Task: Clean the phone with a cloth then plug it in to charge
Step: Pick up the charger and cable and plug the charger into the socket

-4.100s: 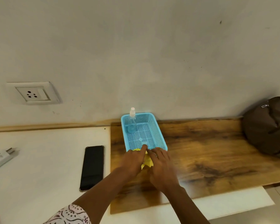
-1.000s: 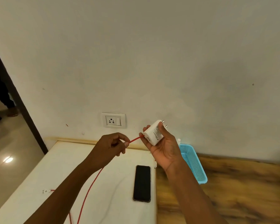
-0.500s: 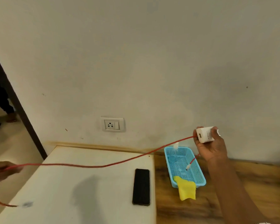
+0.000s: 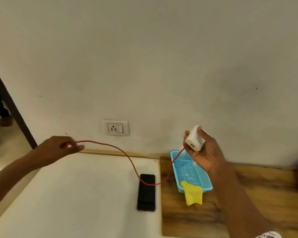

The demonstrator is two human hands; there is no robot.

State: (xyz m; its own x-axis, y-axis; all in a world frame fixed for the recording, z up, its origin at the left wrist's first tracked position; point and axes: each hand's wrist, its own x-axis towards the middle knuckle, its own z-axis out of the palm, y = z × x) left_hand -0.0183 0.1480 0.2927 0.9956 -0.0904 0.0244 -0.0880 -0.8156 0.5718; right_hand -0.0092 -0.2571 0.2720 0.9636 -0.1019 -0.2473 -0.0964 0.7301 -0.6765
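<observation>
White tabletop point(image 4: 76, 194) carries the phone point(image 4: 146, 192) by its right edge. The charger point(image 4: 194, 139) is gripped by the right hand point(image 4: 203, 152), the red cable point(image 4: 127, 158) pinched by the left hand point(image 4: 58, 147). The phone could be dragged off if the sagging cable is tugged.

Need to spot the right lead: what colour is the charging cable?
Red, clearest in the head view.

Wall socket point(image 4: 115, 128) face unobstructed, bare wall all around it. Red cable point(image 4: 127, 156) sags across the space between both hands, draping over the phone's point(image 4: 146, 192) top end. White tabletop point(image 4: 67, 194) left of phone is open. Blue basket point(image 4: 191, 172) with yellow cloth point(image 4: 193, 194) over its near rim blocks the wooden board's point(image 4: 248, 194) left side.
</observation>
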